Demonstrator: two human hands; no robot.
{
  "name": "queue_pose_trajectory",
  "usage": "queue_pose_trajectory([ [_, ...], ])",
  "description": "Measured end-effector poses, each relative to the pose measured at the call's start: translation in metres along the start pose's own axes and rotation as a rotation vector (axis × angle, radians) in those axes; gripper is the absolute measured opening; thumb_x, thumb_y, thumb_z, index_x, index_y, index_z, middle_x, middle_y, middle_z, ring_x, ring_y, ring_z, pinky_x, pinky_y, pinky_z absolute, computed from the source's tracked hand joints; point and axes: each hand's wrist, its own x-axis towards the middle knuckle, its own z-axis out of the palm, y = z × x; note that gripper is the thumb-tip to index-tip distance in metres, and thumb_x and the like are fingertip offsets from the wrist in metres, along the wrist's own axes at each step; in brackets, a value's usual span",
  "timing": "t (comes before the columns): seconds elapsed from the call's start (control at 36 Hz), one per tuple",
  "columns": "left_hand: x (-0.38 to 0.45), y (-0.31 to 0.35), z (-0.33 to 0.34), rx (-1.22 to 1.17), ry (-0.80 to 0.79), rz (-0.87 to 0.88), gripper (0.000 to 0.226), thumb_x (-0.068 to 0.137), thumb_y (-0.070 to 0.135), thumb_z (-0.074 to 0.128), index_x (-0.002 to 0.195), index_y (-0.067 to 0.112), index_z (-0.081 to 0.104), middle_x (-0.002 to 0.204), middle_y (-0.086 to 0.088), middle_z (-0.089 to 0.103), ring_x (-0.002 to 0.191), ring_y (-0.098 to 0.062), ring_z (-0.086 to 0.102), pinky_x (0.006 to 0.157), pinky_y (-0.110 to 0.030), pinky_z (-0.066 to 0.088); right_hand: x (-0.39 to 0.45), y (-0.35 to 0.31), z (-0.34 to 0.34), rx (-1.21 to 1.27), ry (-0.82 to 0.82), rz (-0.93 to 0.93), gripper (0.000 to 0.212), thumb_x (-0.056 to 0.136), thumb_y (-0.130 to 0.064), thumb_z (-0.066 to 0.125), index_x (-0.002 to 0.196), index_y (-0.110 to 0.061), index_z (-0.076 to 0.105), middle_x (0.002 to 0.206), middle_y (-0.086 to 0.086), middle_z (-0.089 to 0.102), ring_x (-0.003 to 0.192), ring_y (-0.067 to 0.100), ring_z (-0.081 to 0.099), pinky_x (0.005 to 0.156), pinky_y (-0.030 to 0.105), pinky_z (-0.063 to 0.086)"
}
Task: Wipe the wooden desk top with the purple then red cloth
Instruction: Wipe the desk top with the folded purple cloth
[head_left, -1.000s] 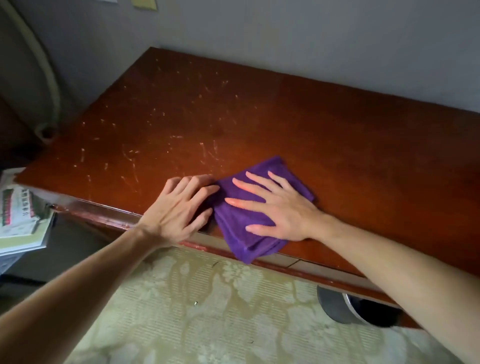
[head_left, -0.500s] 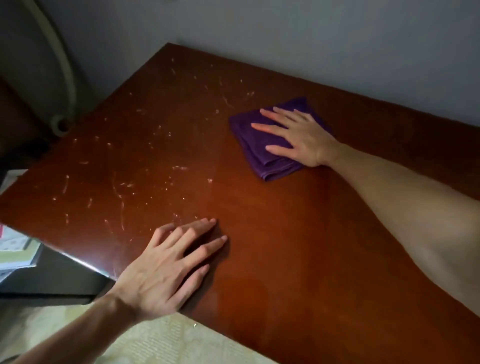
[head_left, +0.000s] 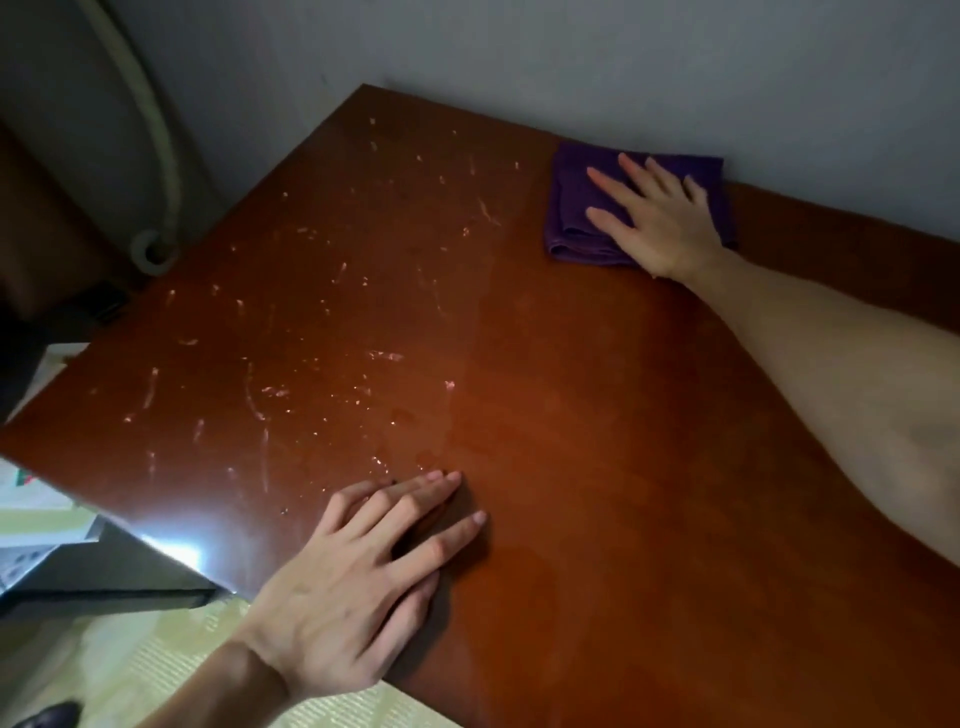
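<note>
Scuffed desk top (head_left: 571, 415); flat right hand (head_left: 660, 223) half hides purple cloth (head_left: 571, 218), left hand (head_left: 358, 587) splayed empty.

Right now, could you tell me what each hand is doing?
Left hand: open, flat on the desk.
Right hand: open, pressing the purple cloth.
</note>
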Motion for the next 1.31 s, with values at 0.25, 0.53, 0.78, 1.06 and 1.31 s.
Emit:
queue_pose_trajectory([
  [0.25,0.000,0.009,0.003,0.048,0.157,-0.008,0.044,0.101,0.034,0.033,0.134,0.008,0.047,0.130,-0.013,0.052,0.097,-0.029,0.053,0.086,-0.050,0.040,-0.093,-0.057,0.013,-0.006,0.007,0.074,0.072,0.095,-0.076,0.009,0.162,-0.048,0.012,0.174,-0.004,0.008,0.159,0.027,0.006,0.125,0.058,0.006],
  [0.53,-0.016,0.004,-0.005,-0.059,0.402,0.044,0.031,0.099,0.034,0.045,0.114,0.009,0.056,0.116,-0.011,0.053,0.094,-0.028,0.048,0.081,-0.044,0.038,-0.226,-0.191,0.035,-0.014,0.001,0.074,0.076,0.091,-0.074,0.006,0.162,-0.047,0.013,0.173,-0.005,0.010,0.160,0.030,0.008,0.124,0.061,0.009],
  [0.78,-0.063,-0.089,-0.035,0.015,0.282,0.037,0.058,0.100,0.053,0.040,0.139,0.011,0.049,0.136,-0.007,0.051,0.113,-0.025,0.051,0.094,-0.041,0.032,-0.309,-0.248,0.047,-0.079,0.015,-0.188,0.068,0.100,-0.069,0.026,0.163,-0.045,0.014,0.173,-0.009,0.007,0.161,0.024,0.004,0.124,0.059,0.012],
  [1.06,-0.050,-0.133,-0.048,0.117,0.125,0.034,0.060,0.102,0.056,0.032,0.152,0.024,0.041,0.147,-0.004,0.045,0.126,-0.025,0.049,0.102,-0.044,0.033,-0.237,-0.203,0.023,-0.104,-0.144,-0.514,0.068,0.097,-0.063,0.042,0.160,-0.052,0.017,0.173,-0.016,-0.002,0.160,0.013,-0.004,0.127,0.049,0.002],
  [1.31,-0.049,-0.136,-0.047,0.013,0.119,-0.073,0.053,0.102,0.050,0.033,0.150,0.031,0.045,0.147,-0.001,0.046,0.125,-0.021,0.050,0.103,-0.042,0.033,-0.109,-0.148,0.017,-0.126,-0.090,-0.404,0.064,0.099,-0.070,0.025,0.160,-0.052,0.014,0.173,-0.012,0.008,0.160,0.019,0.008,0.125,0.051,0.012],
])
